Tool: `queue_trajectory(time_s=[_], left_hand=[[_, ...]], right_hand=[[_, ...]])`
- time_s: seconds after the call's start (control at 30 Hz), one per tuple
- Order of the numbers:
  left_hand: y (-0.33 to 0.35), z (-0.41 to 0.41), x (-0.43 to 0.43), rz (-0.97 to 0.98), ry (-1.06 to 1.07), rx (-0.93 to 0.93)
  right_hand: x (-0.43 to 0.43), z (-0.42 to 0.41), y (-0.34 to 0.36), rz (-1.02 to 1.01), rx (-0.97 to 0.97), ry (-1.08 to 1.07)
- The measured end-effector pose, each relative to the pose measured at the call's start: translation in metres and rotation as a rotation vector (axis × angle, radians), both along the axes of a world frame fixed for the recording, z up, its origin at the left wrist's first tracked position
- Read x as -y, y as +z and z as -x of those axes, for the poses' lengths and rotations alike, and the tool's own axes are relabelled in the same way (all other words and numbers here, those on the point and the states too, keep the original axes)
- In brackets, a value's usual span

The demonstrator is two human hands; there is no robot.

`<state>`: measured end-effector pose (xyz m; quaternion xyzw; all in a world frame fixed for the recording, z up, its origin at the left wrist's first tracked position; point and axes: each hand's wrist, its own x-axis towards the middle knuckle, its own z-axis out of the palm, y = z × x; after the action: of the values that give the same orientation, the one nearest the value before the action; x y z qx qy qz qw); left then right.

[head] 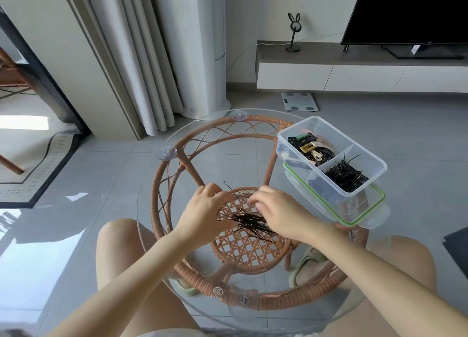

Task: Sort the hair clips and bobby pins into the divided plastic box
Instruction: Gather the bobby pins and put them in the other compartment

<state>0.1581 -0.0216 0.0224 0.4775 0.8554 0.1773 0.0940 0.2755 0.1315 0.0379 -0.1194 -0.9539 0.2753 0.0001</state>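
A loose heap of dark bobby pins (249, 222) lies on the round glass tabletop (253, 114), in the middle. My left hand (202, 210) curls around the heap's left side, fingers bent over the pins. My right hand (281, 212) rests on the right side, fingertips pinching at pins near the top. A few pins stick up between the two hands. The clear divided plastic box (372, 159) stands at the right. Its far compartment holds mixed hair clips (310, 147), its near compartment black bobby pins (345, 176).
The box sits on its green-rimmed lid (364, 215). Under the glass are a rattan frame (182, 144) and a woven lower shelf (250, 250). My knees and a slippered foot (306, 263) show below. A scale, a TV cabinet and curtains stand beyond.
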Motion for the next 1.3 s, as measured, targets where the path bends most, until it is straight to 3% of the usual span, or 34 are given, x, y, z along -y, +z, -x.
queue_trajectory(time_s=[0.07, 0.23, 0.5, 0.87, 1.3], left_hand=[[0.001, 0.003, 0.003, 0.075, 0.027, -0.052], [0.002, 0.025, -0.013, 0.116, -0.047, -0.004], [0.006, 0.017, 0.000, 0.105, -0.188, -0.018], [0.005, 0.005, 0.007, 0.223, -0.180, 0.070], [0.005, 0.002, 0.000, 0.113, -0.118, 0.102]], right_hand=[[-0.004, -0.018, 0.005, -0.046, 0.005, -0.080], [0.009, -0.041, -0.005, -0.244, 0.277, -0.164], [0.028, -0.012, -0.016, -0.202, 0.118, -0.103], [0.033, 0.005, -0.017, -0.395, 0.014, 0.152], [0.011, -0.013, 0.023, -0.008, -0.184, -0.048]])
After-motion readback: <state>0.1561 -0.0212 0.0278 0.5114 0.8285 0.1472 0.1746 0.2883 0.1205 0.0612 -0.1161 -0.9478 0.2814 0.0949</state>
